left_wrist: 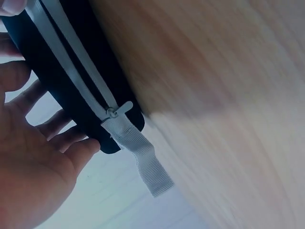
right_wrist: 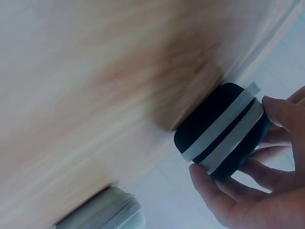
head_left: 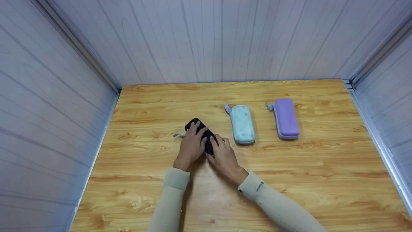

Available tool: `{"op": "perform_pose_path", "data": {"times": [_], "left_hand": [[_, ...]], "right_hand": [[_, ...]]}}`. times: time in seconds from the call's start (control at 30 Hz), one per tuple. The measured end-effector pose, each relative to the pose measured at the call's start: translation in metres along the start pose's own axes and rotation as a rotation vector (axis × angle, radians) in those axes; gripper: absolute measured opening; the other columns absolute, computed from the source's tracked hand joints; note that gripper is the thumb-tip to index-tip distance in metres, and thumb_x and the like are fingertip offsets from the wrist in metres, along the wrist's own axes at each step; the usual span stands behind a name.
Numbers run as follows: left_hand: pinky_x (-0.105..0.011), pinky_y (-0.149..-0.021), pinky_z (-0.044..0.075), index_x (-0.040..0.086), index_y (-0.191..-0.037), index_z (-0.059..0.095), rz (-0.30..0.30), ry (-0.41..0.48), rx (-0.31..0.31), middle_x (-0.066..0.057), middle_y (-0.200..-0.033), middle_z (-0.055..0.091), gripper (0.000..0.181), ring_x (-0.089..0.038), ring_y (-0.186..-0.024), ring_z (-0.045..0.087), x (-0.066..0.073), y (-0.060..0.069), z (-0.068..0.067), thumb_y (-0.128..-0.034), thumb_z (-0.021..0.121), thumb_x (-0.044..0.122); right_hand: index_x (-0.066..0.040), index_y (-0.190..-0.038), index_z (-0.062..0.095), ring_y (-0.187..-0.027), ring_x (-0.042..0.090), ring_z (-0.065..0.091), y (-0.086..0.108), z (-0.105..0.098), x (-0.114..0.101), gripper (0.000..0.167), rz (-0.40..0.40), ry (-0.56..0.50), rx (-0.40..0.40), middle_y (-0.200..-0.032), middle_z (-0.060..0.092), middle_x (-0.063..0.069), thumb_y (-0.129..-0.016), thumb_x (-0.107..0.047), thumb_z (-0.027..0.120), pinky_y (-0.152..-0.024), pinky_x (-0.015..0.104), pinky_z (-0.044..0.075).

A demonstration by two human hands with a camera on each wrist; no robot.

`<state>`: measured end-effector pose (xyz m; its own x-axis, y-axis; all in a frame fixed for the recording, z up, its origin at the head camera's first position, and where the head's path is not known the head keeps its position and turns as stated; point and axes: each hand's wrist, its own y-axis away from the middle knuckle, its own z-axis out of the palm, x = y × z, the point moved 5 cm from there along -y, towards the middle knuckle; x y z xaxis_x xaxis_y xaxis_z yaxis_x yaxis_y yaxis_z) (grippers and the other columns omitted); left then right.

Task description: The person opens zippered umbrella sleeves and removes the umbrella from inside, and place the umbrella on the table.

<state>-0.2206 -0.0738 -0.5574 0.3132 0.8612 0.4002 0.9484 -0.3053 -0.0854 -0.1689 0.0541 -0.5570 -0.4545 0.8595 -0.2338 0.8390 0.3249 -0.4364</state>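
A black case with a grey zip band lies slanted on the wooden table. Spread over its top is the left hand, its fingertips touching the upper face. In the left wrist view, the left hand is beside the case, whose zip pull and grey fabric loop show at one end. The right hand grips the case's nearer right end. The right wrist view shows the right hand with thumb and fingers around that end of the case.
To the right of the hands lies a pale blue-green case with a loop, also partly seen in the right wrist view. Farther right is a purple case with a grey loop. Pale panelled walls stand behind and at both sides.
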Motion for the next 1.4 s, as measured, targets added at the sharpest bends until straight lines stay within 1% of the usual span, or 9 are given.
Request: {"op": "perform_pose_path", "data": {"times": [0.1, 0.3, 0.5, 0.77, 0.87, 1.0, 1.17, 1.27, 1.4], "left_hand": [[-0.063, -0.119, 0.036, 0.011, -0.149, 0.060, 0.010, 0.018, 0.005, -0.021, -0.166, 0.038, 0.040, -0.046, -0.156, 0.030, 0.001, -0.002, 0.000, -0.1112, 0.053, 0.022], [-0.063, -0.114, 0.043, 0.011, -0.151, 0.058, 0.039, 0.041, -0.035, -0.020, -0.168, 0.035, 0.041, -0.045, -0.157, 0.027, 0.001, -0.003, -0.001, -0.1117, 0.053, 0.020], [-0.061, -0.111, 0.046, 0.012, -0.154, 0.057, 0.061, 0.071, -0.075, -0.019, -0.170, 0.032, 0.042, -0.042, -0.158, 0.025, 0.002, -0.003, -0.002, -0.1119, 0.052, 0.016], [-0.062, -0.110, 0.047, 0.012, -0.150, 0.060, 0.076, 0.126, -0.080, -0.016, -0.171, 0.031, 0.039, -0.040, -0.159, 0.023, 0.000, -0.005, 0.000, -0.1120, 0.050, 0.013], [-0.062, -0.112, 0.045, 0.012, -0.150, 0.059, 0.082, 0.149, -0.092, -0.015, -0.172, 0.030, 0.040, -0.039, -0.160, 0.021, 0.000, -0.006, 0.001, -0.1123, 0.049, 0.012], [-0.062, -0.117, 0.040, 0.010, -0.149, 0.060, 0.112, 0.180, -0.097, -0.015, -0.171, 0.031, 0.039, -0.039, -0.161, 0.021, 0.001, -0.007, 0.000, -0.1117, 0.049, 0.009], [-0.063, -0.120, 0.036, 0.008, -0.149, 0.060, 0.130, 0.232, -0.107, -0.015, -0.172, 0.031, 0.041, -0.040, -0.161, 0.018, 0.000, -0.007, 0.002, -0.1112, 0.046, 0.004], [-0.063, -0.119, 0.036, 0.008, -0.149, 0.060, 0.140, 0.260, -0.099, -0.016, -0.171, 0.032, 0.041, -0.042, -0.160, 0.019, 0.000, -0.006, 0.002, -0.1105, 0.047, 0.002], [-0.062, -0.115, 0.041, 0.007, -0.148, 0.061, 0.143, 0.262, -0.073, -0.015, -0.170, 0.035, 0.041, -0.042, -0.160, 0.022, 0.000, -0.005, 0.003, -0.1102, 0.048, 0.002]], "right_hand": [[0.005, -0.134, 0.065, -0.103, 0.038, 0.060, 0.001, 0.000, -0.002, 0.064, 0.002, -0.003, 0.005, -0.129, 0.061, 0.022, -0.086, -0.029, 0.089, -0.080, 0.041, 0.061], [0.006, -0.134, 0.065, -0.102, 0.037, 0.058, 0.003, 0.000, -0.004, 0.065, 0.010, -0.028, 0.009, -0.128, 0.060, 0.023, -0.083, -0.026, 0.091, -0.078, 0.041, 0.061], [0.007, -0.135, 0.064, -0.103, 0.038, 0.057, 0.006, 0.000, -0.006, 0.067, 0.026, -0.057, -0.015, -0.129, 0.058, 0.025, -0.082, -0.023, 0.092, -0.079, 0.042, 0.060], [0.006, -0.136, 0.064, -0.104, 0.037, 0.058, 0.008, -0.002, -0.010, 0.066, 0.035, -0.049, -0.008, -0.131, 0.059, 0.024, -0.085, -0.026, 0.090, -0.077, 0.038, 0.061], [0.006, -0.136, 0.064, -0.105, 0.037, 0.058, 0.009, -0.002, -0.011, 0.065, 0.040, -0.057, -0.007, -0.132, 0.059, 0.024, -0.086, -0.026, 0.090, -0.078, 0.039, 0.061], [0.007, -0.135, 0.064, -0.103, 0.037, 0.058, 0.009, -0.001, -0.011, 0.062, 0.040, -0.072, -0.002, -0.131, 0.059, 0.024, -0.086, -0.024, 0.089, -0.082, 0.042, 0.059], [0.007, -0.134, 0.064, -0.100, 0.035, 0.057, 0.010, 0.000, -0.013, 0.060, 0.035, -0.074, 0.001, -0.129, 0.059, 0.024, -0.087, -0.022, 0.088, -0.082, 0.041, 0.058], [0.006, -0.134, 0.064, -0.101, 0.036, 0.057, 0.011, -0.001, -0.015, 0.058, 0.033, -0.070, -0.001, -0.130, 0.058, 0.024, -0.088, -0.021, 0.087, -0.083, 0.041, 0.058], [0.005, -0.133, 0.064, -0.102, 0.038, 0.058, 0.012, -0.001, -0.014, 0.054, 0.027, -0.065, -0.021, -0.131, 0.058, 0.025, -0.089, -0.016, 0.086, -0.086, 0.042, 0.057]]}}
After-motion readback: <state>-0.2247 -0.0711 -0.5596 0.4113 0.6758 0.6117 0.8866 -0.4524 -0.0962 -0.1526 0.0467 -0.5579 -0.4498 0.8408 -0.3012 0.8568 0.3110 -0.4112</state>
